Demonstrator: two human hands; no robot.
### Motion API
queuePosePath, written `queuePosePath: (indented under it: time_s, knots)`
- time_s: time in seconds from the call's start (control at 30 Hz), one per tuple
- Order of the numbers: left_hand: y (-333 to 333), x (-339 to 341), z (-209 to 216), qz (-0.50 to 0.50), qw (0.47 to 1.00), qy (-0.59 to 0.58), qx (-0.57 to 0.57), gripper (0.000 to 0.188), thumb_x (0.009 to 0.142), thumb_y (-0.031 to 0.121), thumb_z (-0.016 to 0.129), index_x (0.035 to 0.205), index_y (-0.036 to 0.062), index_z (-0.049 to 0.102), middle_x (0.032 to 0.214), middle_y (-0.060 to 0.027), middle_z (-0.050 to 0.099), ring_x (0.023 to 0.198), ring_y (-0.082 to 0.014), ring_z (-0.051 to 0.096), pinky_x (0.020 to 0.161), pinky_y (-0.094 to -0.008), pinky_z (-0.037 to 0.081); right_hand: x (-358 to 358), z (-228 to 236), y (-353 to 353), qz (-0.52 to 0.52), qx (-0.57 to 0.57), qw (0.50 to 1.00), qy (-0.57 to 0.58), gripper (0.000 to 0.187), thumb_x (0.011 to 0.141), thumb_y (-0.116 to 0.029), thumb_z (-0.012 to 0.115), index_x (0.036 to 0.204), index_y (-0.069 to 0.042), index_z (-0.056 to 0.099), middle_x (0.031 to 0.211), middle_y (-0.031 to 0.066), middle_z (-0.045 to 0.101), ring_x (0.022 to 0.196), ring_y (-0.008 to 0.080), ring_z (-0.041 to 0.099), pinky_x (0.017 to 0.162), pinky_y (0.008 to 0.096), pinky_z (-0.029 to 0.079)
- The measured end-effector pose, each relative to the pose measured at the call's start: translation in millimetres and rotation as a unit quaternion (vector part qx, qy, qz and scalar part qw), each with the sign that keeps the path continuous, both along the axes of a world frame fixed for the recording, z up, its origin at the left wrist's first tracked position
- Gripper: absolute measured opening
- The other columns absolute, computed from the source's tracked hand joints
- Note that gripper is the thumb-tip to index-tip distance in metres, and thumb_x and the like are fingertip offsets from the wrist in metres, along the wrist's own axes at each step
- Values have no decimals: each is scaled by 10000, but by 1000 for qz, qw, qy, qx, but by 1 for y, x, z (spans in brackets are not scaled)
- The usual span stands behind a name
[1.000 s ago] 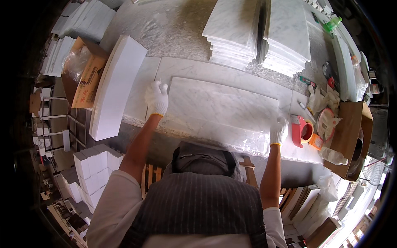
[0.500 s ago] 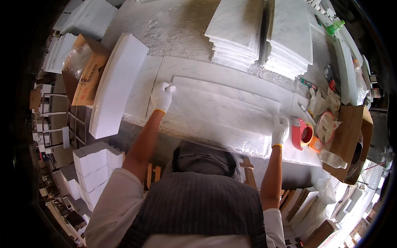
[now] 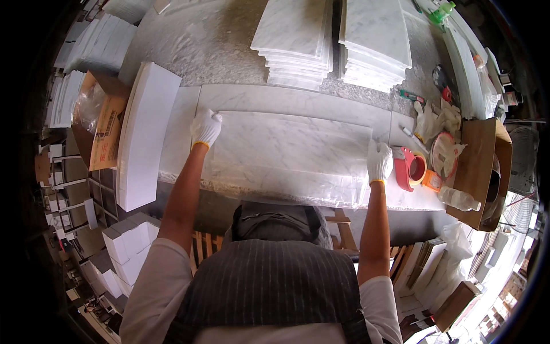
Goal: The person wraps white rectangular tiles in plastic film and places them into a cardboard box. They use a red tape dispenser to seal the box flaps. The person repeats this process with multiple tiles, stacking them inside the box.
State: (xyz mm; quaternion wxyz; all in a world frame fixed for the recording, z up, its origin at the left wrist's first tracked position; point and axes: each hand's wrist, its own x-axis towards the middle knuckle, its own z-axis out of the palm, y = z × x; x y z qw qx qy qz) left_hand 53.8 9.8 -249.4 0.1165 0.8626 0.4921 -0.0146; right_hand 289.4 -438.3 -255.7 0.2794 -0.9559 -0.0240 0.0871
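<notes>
A long white marble tile [image 3: 286, 137] with grey veins lies flat before me. Clear plastic film [image 3: 338, 194] covers it and wrinkles along its near edge and right end. My left hand [image 3: 207, 128], in a white knit glove, is closed at the tile's far left corner, pinching the film's edge. At the right end, my right hand [image 3: 379, 163], gloved alike, is closed on the film near the tile's far right corner. The fingertips are partly hidden by the gloves' backs. Pale stone slabs [image 3: 240, 96] form the work surface underneath.
Two stacks of marble tiles [image 3: 295, 26] stand beyond. A long white block [image 3: 146, 137] and an open carton [image 3: 106, 137] flank the left. To the right are a red tape dispenser [image 3: 403, 168], a marker [image 3: 412, 137], a clear bottle [image 3: 460, 199] and a cardboard box [image 3: 478, 172].
Both hands have moved away from me, toward the tile's far edge, drawing the film across its top. The whole view has shifted somewhat.
</notes>
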Motion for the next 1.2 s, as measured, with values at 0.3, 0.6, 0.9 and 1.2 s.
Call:
queuePosePath:
  time_s: [0.3, 0.6, 0.9, 1.2]
  knots:
    - [45, -20, -17, -56, 979, 86, -179, 359, 808, 342, 667, 823, -16, 661, 815, -216, 677, 808, -307, 669, 712, -435, 488, -1, -6, -2, 35, 5, 996, -78, 357, 917, -372, 615, 817, -30, 623, 921, 183, 631, 880, 375, 604, 780, 464, 477]
    - [1, 3, 11, -54, 994, 22, -95, 327, 825, 294, 642, 860, -31, 632, 856, -227, 673, 835, -327, 657, 755, -440, 488, 0, -12, -16, 39, 16, 993, -110, 305, 925, -321, 631, 846, -26, 624, 893, 166, 616, 879, 360, 595, 794, 433, 473]
    - [26, -23, 30, -137, 958, 22, -252, 305, 850, 289, 637, 890, -14, 636, 840, -180, 654, 847, -276, 635, 774, -409, 477, -6, 1, -25, 107, 68, 989, -71, 258, 937, -283, 612, 874, -32, 618, 927, 148, 600, 894, 341, 584, 791, 436, 465]
    - [-3, -12, -2, -50, 999, -13, 3, 229, 840, 310, 661, 886, 86, 662, 910, -175, 698, 866, -395, 664, 743, -503, 515, 3, -11, -3, 52, 28, 990, -125, 318, 914, -322, 644, 768, -43, 597, 843, 137, 606, 885, 340, 588, 768, 430, 468]
